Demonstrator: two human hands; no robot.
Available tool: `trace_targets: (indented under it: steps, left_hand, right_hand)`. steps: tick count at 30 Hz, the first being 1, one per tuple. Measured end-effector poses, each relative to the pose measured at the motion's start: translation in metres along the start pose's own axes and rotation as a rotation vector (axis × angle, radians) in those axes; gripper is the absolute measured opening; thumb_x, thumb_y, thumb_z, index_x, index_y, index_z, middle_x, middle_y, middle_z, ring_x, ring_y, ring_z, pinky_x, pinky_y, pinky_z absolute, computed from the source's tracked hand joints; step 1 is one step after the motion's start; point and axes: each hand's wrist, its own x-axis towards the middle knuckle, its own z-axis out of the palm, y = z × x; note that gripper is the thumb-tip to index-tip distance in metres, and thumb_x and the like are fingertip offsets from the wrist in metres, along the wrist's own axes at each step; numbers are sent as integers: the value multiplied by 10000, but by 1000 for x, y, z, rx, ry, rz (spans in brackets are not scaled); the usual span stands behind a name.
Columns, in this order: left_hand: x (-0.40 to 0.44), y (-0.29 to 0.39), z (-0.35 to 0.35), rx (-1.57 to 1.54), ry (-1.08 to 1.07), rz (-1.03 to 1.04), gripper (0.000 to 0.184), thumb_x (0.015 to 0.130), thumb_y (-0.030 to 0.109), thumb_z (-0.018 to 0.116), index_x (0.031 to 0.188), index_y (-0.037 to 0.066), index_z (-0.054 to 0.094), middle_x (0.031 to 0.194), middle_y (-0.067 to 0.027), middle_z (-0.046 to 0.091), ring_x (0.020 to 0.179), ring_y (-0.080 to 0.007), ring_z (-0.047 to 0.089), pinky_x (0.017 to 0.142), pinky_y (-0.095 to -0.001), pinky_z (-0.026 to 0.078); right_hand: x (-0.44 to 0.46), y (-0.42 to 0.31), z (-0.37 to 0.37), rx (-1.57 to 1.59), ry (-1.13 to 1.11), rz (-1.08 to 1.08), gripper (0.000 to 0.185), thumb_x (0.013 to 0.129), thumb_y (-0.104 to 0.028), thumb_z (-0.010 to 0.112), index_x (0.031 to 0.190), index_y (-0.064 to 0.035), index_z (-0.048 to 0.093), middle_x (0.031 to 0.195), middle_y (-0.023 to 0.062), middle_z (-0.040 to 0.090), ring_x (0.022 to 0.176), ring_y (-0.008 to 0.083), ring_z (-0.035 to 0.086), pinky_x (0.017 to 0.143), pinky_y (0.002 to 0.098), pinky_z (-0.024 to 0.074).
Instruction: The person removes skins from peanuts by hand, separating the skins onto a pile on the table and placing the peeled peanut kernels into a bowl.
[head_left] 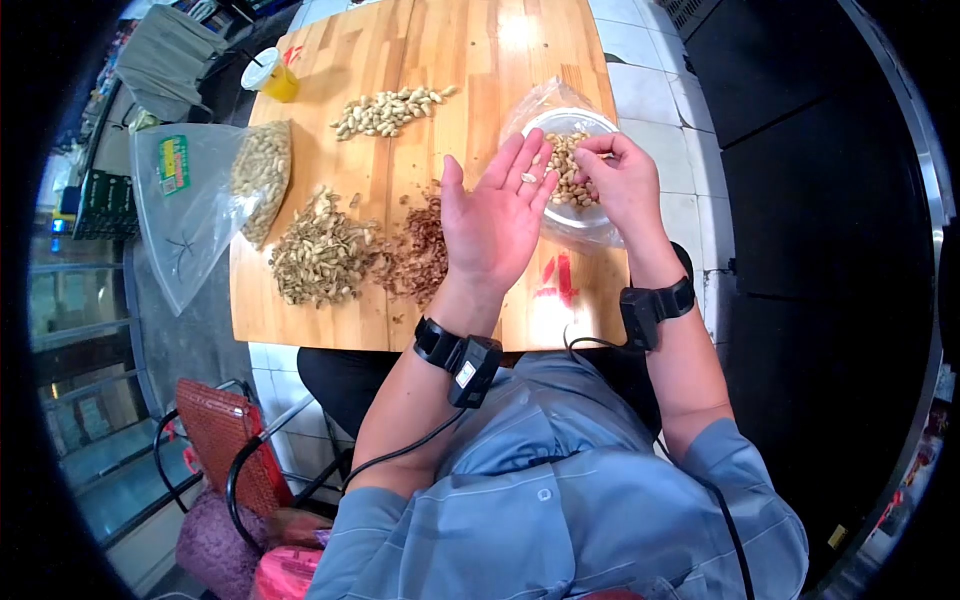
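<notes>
My left hand (497, 215) is palm up with its fingers stretched out, and a few pale pieces of peanut or shell (529, 177) lie on the fingers. To its right, my right hand (622, 180) has thumb and forefinger pinched together over the edge of a white bowl (607, 222); what they hold, if anything, is too small to make out. Shelled peanuts (565, 165) lie in the bowl, which stands on a clear plastic bag (548, 97). Reddish skins (425, 245) are heaped left of my left hand, beside a pile of empty shells (322, 250).
On the wooden table (470, 50), unshelled peanuts (390, 112) lie toward the back. A clear bag of peanuts (262, 175) hangs over the left edge. A cup of yellow drink (273, 77) stands at the back left. Cables run from both wrists.
</notes>
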Motion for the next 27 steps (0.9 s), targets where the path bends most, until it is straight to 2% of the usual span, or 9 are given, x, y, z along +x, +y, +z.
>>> trace_targets:
  steps: [7, 10, 11, 14, 20, 27]
  left_hand:
    - [1, -1, 0, 18, -30, -15, 900, 938, 630, 444, 1471, -70, 254, 1528, -218, 306, 1408, -306, 324, 1175, -424, 267]
    - [1, -1, -2, 46, -23, -27, 902, 940, 640, 424, 1475, -66, 256, 1537, -210, 301, 1400, -289, 336, 1155, -392, 292]
    - [1, -1, -3, 53, -23, -29, 903, 940, 643, 419, 1476, -65, 256, 1540, -208, 299, 1397, -284, 338, 1150, -383, 297]
    - [-1, -1, -5, 66, -19, -34, 903, 941, 648, 408, 1477, -63, 258, 1547, -203, 292, 1392, -271, 344, 1139, -364, 304]
    - [-7, 2, -7, 68, -33, -37, 900, 941, 647, 412, 1474, -63, 263, 1549, -202, 291, 1406, -273, 328, 1153, -370, 280]
    - [0, 0, -15, 89, -21, -72, 912, 944, 649, 402, 1472, -77, 240, 1537, -207, 302, 1425, -292, 299, 1188, -400, 227]
  right_hand:
    - [-13, -9, 10, 131, -66, -88, 111, 880, -88, 676, 932, 11, 670, 785, 50, 682, 673, 95, 647, 594, 238, 514]
    - [-19, -16, 20, 3, -73, -199, 108, 859, -77, 699, 907, 14, 670, 793, 59, 691, 675, 98, 644, 609, 241, 520]
    - [-20, -20, 22, -70, -62, -176, 134, 828, -89, 728, 893, 12, 669, 789, 77, 697, 675, 117, 650, 624, 254, 527]
    - [-17, -16, 24, -241, -48, -213, 141, 820, -101, 721, 892, 7, 668, 759, 86, 687, 673, 141, 657, 631, 277, 531]
    - [-21, -23, 30, -315, -12, -236, 117, 828, -98, 665, 896, -2, 665, 743, 84, 674, 671, 169, 657, 631, 302, 526]
    - [-8, -2, 23, -236, -10, -167, 120, 841, -105, 638, 903, -3, 654, 745, 80, 668, 660, 171, 646, 635, 301, 521]
